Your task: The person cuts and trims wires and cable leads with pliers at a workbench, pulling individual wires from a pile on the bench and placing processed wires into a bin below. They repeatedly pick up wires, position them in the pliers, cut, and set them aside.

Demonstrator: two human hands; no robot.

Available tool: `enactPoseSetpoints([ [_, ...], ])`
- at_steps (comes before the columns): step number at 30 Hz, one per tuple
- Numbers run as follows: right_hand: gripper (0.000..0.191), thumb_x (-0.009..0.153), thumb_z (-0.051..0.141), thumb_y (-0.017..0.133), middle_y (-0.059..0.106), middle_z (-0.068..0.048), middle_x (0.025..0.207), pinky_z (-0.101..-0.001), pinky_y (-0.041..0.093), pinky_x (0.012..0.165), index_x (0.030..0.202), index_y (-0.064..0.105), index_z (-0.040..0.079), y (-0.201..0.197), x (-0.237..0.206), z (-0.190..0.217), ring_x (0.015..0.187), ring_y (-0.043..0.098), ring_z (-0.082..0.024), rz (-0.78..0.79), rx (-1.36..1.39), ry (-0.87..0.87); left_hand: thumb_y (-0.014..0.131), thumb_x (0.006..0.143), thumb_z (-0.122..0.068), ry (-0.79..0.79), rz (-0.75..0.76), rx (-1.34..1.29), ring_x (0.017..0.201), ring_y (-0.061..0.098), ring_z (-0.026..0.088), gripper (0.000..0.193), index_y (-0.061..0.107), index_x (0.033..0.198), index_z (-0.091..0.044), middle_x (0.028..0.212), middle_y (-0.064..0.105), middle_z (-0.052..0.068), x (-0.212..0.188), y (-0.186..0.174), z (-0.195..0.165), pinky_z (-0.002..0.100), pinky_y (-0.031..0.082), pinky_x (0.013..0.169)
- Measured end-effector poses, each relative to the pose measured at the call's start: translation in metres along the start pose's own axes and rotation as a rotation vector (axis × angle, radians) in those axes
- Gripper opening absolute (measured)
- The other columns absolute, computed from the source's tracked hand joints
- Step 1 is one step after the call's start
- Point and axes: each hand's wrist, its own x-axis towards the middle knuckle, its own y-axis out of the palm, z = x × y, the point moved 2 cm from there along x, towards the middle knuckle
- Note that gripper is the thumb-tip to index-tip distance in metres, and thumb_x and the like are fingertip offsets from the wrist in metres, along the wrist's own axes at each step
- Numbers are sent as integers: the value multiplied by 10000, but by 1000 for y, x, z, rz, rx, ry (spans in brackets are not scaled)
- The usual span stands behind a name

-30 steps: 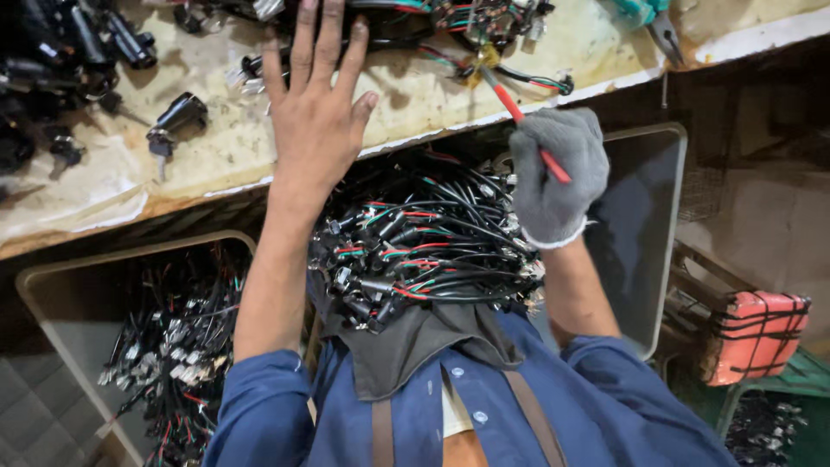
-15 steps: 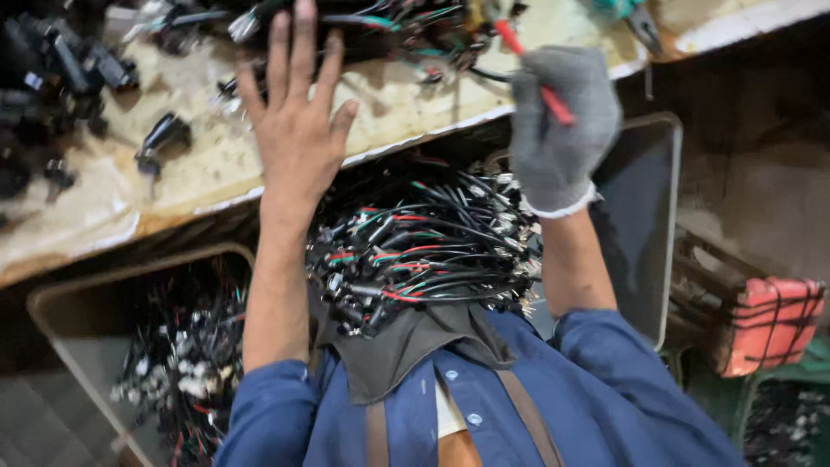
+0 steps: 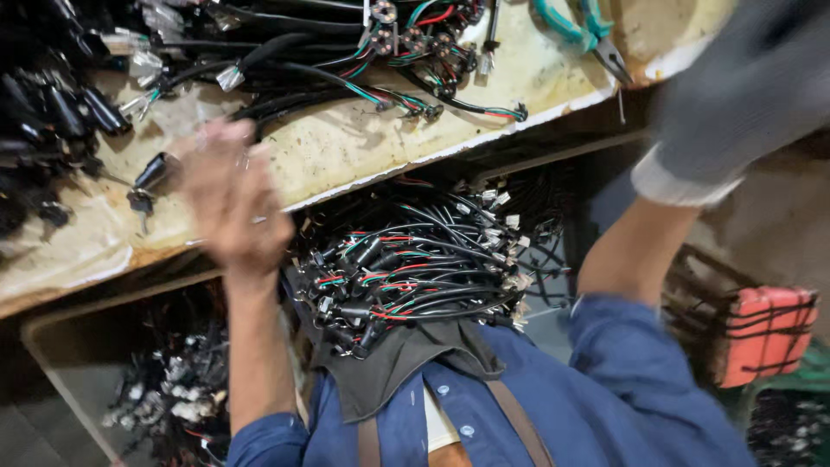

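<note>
Bare left hand [image 3: 232, 206], blurred, over the front edge of the stained cream desk [image 3: 363, 147]; fingers spread or closed, cannot tell. Grey-gloved right hand [image 3: 735, 95], blurred too, past the desk's right end, grip unclear. Bundle of black cable assemblies with red and green wires [image 3: 415, 268] heaped on the lap below the desk edge. Teal-handled pliers [image 3: 581, 28] at the desk's far right corner. Black keyed switch [image 3: 149, 177] on the desk, just beside the left hand.

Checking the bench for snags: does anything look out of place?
A striped wire loop droops over the worktable's front edge, above the harness pile heaped on the person's lap. Teal pliers lie near that edge too.
</note>
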Motion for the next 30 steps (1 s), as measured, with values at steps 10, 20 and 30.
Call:
enactPoseSetpoints([
  [10,446,896,-30,572,707,-135,1204,-382,597,976,1339,579,18,58,-53,35,1073,710,-273,264,322,-59,651,980,-81,-372,138,375,1234,494,369,338,636,1312,-25,1311,563,167,-46,-53,71,524,393,1149],
  [20,347,933,182,818,631,-155,1028,-454,493,745,1179,629,24,66,-101,172,894,644,-355,648,355,-540,625,946,-172,-690,-325,-1443,823,677,296,510,456,1394,3,946,679,195,-7,-36,5,377,592,750],
  [30,225,894,108,730,636,-130,1047,-440,478,652,1101,649,74,61,-125,188,814,650,-328,715,257,-538,575,973,-104,-703,331,-1515,987,643,187,327,555,1275,21,1025,667,111,-36,-4,-57,339,519,976],
])
